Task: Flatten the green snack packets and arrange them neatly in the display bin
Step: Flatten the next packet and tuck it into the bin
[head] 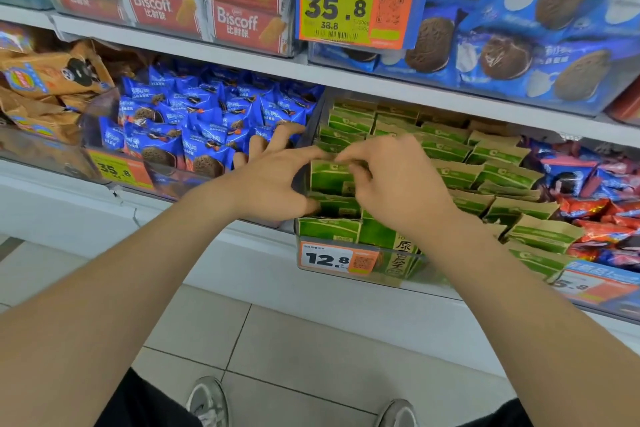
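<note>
Right hand (391,184) pinches top edge of green-and-tan paper snack packet (330,178) beside left wall of clear plastic display bin (311,125), left hand (273,184) splayed, steadying: smooth flat, seat square.

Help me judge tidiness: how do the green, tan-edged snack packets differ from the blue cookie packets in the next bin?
The green snack packets stand in overlapping rows; the blue cookie packets lie in a loose heap. The green packets' price tag reads 12.8, the blue packets' price tag 35.8. Both fill clear plastic bins on one shelf.
</note>
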`<state>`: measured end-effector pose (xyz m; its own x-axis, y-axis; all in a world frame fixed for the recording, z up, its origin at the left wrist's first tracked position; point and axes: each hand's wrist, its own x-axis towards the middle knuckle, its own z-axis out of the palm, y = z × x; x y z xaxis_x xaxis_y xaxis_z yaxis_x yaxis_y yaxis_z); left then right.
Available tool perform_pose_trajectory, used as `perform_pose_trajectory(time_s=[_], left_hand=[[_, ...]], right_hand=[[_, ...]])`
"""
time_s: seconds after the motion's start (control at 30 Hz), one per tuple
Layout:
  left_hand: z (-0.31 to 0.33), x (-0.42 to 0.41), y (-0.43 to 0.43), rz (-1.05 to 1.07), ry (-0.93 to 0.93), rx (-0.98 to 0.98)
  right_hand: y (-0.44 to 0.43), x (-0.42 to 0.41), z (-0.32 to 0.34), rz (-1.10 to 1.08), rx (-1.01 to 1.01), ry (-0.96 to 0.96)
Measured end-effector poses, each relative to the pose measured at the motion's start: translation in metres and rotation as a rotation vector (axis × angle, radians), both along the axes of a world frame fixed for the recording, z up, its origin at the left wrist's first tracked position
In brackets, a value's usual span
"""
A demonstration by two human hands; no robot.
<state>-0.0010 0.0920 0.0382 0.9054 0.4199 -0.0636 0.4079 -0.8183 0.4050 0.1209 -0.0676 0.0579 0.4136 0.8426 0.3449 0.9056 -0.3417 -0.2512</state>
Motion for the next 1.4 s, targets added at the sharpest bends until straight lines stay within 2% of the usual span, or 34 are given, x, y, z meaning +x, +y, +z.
perform_pose_trajectory(time_s=[0.13, 0.3, 0.53, 0.67, 0.8, 0.97, 1.03, 1.1, 1.17, 1.2, 1.33, 1.4], left_hand=[[0.0, 0.002, 0.0, 0.013, -0.032, -0.025], [0.004, 0.001, -0.001, -0.008, 0.039, -0.065], [0.011, -0.002, -0.002, -0.027, 0.078, -0.129], [0.011, -0.012, 0.008, -0.093, 0.096, -0.174], [0.004, -0.017, 0.017, -0.135, 0.008, -0.153], [0.002, -0.019, 0.015, -0.123, -0.042, -0.146], [0.002, -0.019, 0.012, -0.126, -0.025, -0.12], [0.004, -0.02, 0.01, -0.131, 0.007, -0.097], [0.006, -0.02, 0.008, -0.139, 0.029, -0.095], [0.007, -0.02, 0.007, -0.14, 0.031, -0.088], [0.007, -0.021, 0.001, -0.131, 0.038, -0.046], [0.008, -0.022, -0.004, -0.137, 0.055, -0.019]], right_hand=[[0.01, 0.001, 0.003, -0.003, -0.219, 0.016], [-0.011, 0.0, 0.013, 0.114, -0.225, 0.263], [0.012, -0.002, -0.004, -0.045, -0.207, 0.052], [0.019, -0.003, -0.003, -0.148, -0.142, 0.027], [0.019, -0.009, 0.004, -0.128, -0.101, 0.045], [0.012, -0.017, 0.007, -0.015, -0.271, -0.007], [0.007, -0.017, 0.009, -0.029, -0.192, 0.127], [0.004, -0.012, 0.011, -0.123, 0.041, 0.261], [0.003, -0.004, 0.008, -0.176, 0.207, 0.198], [0.005, 0.0, 0.007, -0.168, 0.203, 0.188], [0.014, 0.006, 0.003, -0.099, -0.023, 0.25], [0.019, 0.007, 0.004, -0.113, -0.081, 0.174]])
